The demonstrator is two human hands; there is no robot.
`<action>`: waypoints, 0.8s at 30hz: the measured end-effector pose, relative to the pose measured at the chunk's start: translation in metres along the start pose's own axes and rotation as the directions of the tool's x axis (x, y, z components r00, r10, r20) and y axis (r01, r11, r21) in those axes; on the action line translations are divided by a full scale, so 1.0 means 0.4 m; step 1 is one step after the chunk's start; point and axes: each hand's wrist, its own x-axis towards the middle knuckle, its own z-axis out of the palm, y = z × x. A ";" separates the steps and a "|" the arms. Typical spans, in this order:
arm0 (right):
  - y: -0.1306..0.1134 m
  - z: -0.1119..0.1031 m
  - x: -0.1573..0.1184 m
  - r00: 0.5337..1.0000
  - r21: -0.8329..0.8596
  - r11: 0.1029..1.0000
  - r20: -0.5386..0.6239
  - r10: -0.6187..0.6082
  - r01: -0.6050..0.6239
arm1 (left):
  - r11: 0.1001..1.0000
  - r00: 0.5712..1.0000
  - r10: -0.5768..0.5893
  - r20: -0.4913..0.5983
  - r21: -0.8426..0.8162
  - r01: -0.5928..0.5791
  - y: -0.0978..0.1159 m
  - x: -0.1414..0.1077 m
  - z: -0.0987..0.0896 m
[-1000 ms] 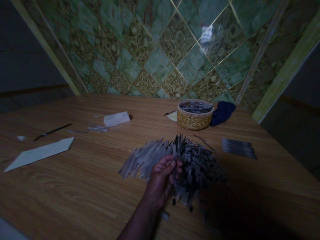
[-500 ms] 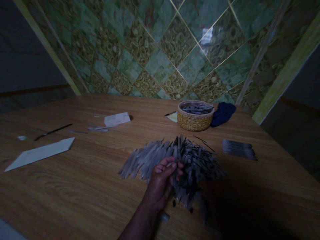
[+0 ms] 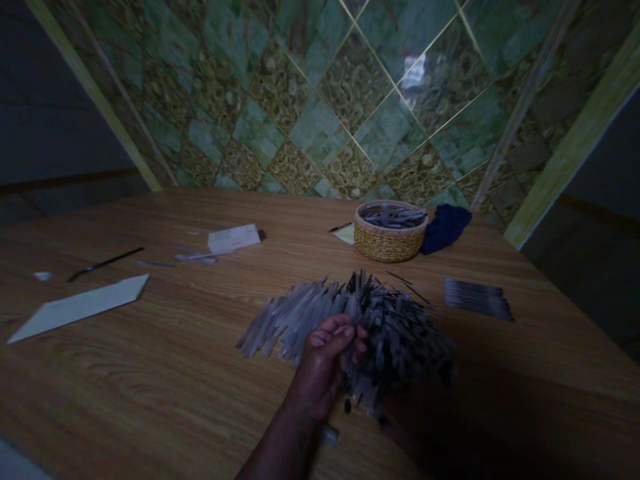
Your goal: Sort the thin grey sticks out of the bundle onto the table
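At middle of worktop (image 3: 165, 400), loose pile of slim sticks (image 3: 300, 313), smooth translucent ones fanned left, blackish ones tangled right. Left hand (image 3: 320, 367), barely moved, pinches slender stick (image 3: 353, 308) between thumb and fingers over pile. Right hand (image 3: 400, 437), faint in deep shadow, seems shifted lower; cannot tell its grip. Right of pile, neat flat row of sticks (image 3: 475, 297). Behind, round woven basket (image 3: 389, 245), coarse-walled, holding similar sticks, beside crumpled navy cloth (image 3: 447, 228). Farther left, white oblong box (image 3: 234, 239).

dim light leaves a small pale glare on the glossy green-and-brown tiled wall (image 3: 350, 107); the heap of thin greyish sticks (image 3: 395, 327) blurs into deep shadow at lower right.
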 end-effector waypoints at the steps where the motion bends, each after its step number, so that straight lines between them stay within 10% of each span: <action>1: -0.004 0.003 0.000 1.000 0.018 1.000 0.007 -0.011 0.010 | 1.000 1.000 -0.002 0.000 0.003 0.002 0.000 -0.001 0.001; 13: 0.000 0.005 -0.010 0.995 0.325 0.946 -0.089 0.055 -0.023 | 0.994 0.996 -0.036 0.080 0.109 0.027 -0.012 -0.001 -0.011; 15: 0.008 -0.001 -0.009 0.981 0.590 0.807 -0.139 0.138 -0.030 | 0.989 0.995 -0.052 0.090 0.142 0.039 -0.015 -0.002 -0.011; 19: 0.027 -0.012 0.011 0.955 0.990 0.139 -0.027 0.294 -0.015 | 0.977 0.989 -0.080 0.123 0.208 0.053 -0.019 -0.003 -0.011; 24: 0.058 -0.036 0.034 0.921 0.999 0.002 0.037 0.387 -0.041 | 0.954 0.975 -0.140 0.171 0.286 0.087 -0.023 -0.006 -0.011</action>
